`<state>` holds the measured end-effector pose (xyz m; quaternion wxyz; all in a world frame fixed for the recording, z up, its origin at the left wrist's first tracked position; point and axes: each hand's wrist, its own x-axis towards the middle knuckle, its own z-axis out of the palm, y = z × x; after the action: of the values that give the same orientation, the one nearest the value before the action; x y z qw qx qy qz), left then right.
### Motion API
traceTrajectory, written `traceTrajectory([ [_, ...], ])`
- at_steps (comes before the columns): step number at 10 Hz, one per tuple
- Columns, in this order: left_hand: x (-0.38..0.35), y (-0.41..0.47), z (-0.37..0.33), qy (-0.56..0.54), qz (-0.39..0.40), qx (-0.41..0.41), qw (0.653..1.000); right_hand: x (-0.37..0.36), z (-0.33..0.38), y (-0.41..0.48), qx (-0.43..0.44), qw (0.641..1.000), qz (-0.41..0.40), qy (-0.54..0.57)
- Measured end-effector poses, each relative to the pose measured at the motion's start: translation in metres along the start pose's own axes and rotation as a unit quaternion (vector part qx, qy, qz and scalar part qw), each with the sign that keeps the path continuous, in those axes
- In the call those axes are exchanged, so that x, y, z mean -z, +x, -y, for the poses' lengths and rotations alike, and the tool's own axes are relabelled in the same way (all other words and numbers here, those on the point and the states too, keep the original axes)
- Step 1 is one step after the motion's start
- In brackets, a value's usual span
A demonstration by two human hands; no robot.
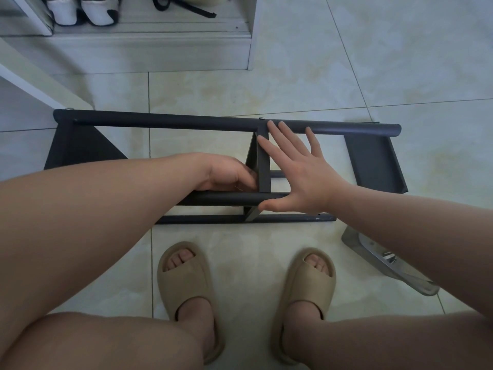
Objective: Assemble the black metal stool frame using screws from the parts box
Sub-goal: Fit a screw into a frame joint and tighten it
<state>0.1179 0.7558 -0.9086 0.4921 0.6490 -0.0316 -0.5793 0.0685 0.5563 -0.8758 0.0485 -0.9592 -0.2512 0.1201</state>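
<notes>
The black metal stool frame (173, 122) stands on the tiled floor in front of my feet, with long round bars running left to right and a flat cross brace (262, 166) in the middle. My right hand (298, 172) hovers or rests flat over the frame just right of the brace, fingers straight and spread, fingertips reaching the far bar, thumb at the near bar. My left hand (226, 173) reaches in from the left, fingers curled against the brace's left side; whatever it pinches there is hidden. A screw head (262, 118) sits on the far bar above the brace.
A clear plastic parts box (373, 252) with metal hardware lies on the floor at the right, partly under my right forearm. A white shoe cabinet (149, 49) with shoes stands beyond the frame. My feet in beige slippers (186, 287) stand just behind the frame.
</notes>
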Motion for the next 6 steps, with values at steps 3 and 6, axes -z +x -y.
traceTrajectory([
  [3, 0.0025, 0.0025, 0.001, 0.02, -0.007, 0.038, 0.999, 0.0, -0.0004, 0.0008, 0.0, 1.0, 0.003, -0.001],
  [6, 0.0033, 0.002, 0.0009, -0.025, 0.018, 0.007, 0.999, -0.0001, 0.0, 0.001, 0.0, 1.0, 0.003, -0.001],
])
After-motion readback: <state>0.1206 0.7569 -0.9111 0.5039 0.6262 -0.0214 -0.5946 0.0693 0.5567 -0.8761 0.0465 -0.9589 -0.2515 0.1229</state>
